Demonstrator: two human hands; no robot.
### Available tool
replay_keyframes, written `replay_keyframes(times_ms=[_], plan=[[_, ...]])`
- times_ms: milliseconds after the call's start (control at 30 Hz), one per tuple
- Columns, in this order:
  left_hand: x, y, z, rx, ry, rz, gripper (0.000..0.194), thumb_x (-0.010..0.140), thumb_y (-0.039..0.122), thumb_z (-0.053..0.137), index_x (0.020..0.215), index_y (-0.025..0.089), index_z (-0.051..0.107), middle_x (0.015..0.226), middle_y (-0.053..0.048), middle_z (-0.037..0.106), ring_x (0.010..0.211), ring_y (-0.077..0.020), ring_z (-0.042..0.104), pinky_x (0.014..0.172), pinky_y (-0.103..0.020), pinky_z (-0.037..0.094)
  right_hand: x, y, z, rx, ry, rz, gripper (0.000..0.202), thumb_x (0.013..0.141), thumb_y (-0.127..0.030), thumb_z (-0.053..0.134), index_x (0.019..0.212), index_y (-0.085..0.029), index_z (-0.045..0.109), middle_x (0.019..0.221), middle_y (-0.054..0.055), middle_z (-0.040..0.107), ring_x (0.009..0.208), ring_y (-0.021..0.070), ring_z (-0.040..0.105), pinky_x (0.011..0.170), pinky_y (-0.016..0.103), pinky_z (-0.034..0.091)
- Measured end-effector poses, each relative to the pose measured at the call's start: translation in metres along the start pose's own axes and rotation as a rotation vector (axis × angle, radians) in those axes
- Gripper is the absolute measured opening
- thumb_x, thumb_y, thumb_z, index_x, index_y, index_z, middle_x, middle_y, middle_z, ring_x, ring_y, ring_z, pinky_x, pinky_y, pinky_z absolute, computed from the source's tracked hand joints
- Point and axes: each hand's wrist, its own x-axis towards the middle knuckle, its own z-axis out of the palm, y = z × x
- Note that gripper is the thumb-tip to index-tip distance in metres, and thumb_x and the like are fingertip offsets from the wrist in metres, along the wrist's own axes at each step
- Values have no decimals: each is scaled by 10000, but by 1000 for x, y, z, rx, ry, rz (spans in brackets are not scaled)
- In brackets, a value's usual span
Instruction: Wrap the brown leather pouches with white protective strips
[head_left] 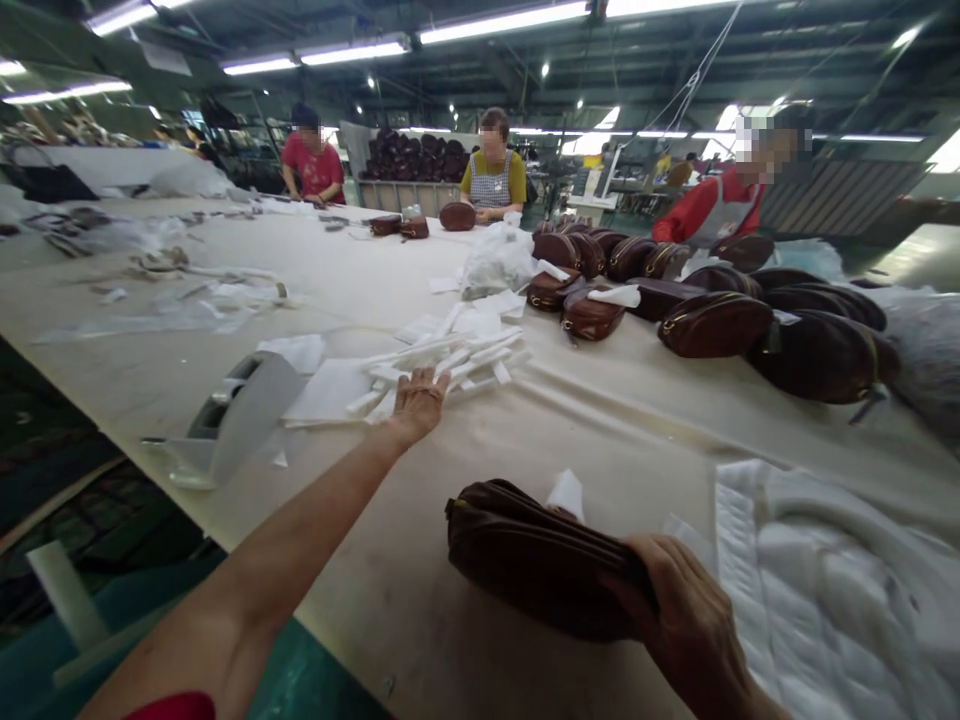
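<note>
My left hand (420, 408) reaches out over a loose pile of white paper strips (480, 350), its fingers spread and touching the near strips. Near the front edge of the table, my right hand (686, 605) grips one end of a dark brown oval zip bag (540, 560), thumb on the near side and fingers over the far side. The bag is tilted, with its zipped edge facing up. A small piece of white paper (566, 494) shows just behind it.
A clear tape dispenser (232, 415) stands at the left table edge. Many finished-looking brown bags (716, 322) cover the right side, beside crumpled plastic (499, 258). White quilted padding (832, 590) lies at the right front. Several people (491, 180) work across the table.
</note>
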Motion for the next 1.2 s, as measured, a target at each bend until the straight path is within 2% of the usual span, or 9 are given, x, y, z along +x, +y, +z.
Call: replay_keyframes(times_ms=[267,367,467,567,667,800,933,1067,1200], plan=[[6,-31,9,85,-39,-3,390,859,52,297,1126,111,574,1260,-212,494,1193,-353,418,924,-499,340,-3,-2,-3,-12,-44,25,174,921,-328,502,990,-168,514,777,58,621,689,184,584,634,302,476],[-14,-15,-14,85,39,-6,467,823,29,324,1257,115,474,1310,-207,454,1247,-354,376,949,-508,327,-2,-5,-2,-47,-32,30,169,935,-328,479,976,-167,511,760,52,612,685,179,574,640,294,466],[-59,18,-43,-82,180,74,260,854,166,401,1046,137,574,1001,-123,620,990,-262,561,812,-351,424,-2,-16,3,-172,21,83,189,932,-351,485,932,-165,517,698,36,582,634,177,549,611,288,442],[-114,55,-63,-364,1,274,385,932,398,338,685,182,540,644,-18,584,616,-146,562,590,-239,387,-4,-38,5,-301,37,221,274,936,-409,448,892,-152,532,659,47,568,593,196,544,561,303,424],[-145,83,-71,-505,-306,238,437,941,505,290,794,177,537,731,-29,618,638,-161,584,568,-245,385,-7,-64,-2,-174,-46,298,330,925,-436,453,996,-127,548,737,85,625,637,212,601,562,305,465],[-139,98,-79,-456,-448,217,471,834,619,476,906,156,525,857,-68,632,756,-222,614,642,-289,434,-8,-88,-13,337,-275,214,360,892,-314,517,1215,-158,480,948,92,682,824,194,671,670,255,545],[-124,102,-91,-249,-493,428,231,801,350,634,889,160,536,861,-53,644,798,-232,623,678,-296,446,0,-93,-11,625,-257,75,435,901,-264,463,1325,-182,414,1118,113,657,989,212,651,788,285,560],[-127,92,-87,-127,-384,677,126,845,250,597,916,164,537,931,-58,629,836,-236,606,721,-331,452,17,-76,-15,570,-111,81,317,864,-70,478,1145,-201,545,1010,80,674,929,160,654,783,233,549],[-137,79,-70,-151,-181,755,184,875,301,575,979,169,500,932,-44,604,793,-219,572,704,-348,441,56,-36,-3,374,-71,116,155,886,-159,511,995,-194,615,907,61,668,826,149,654,743,236,543]])
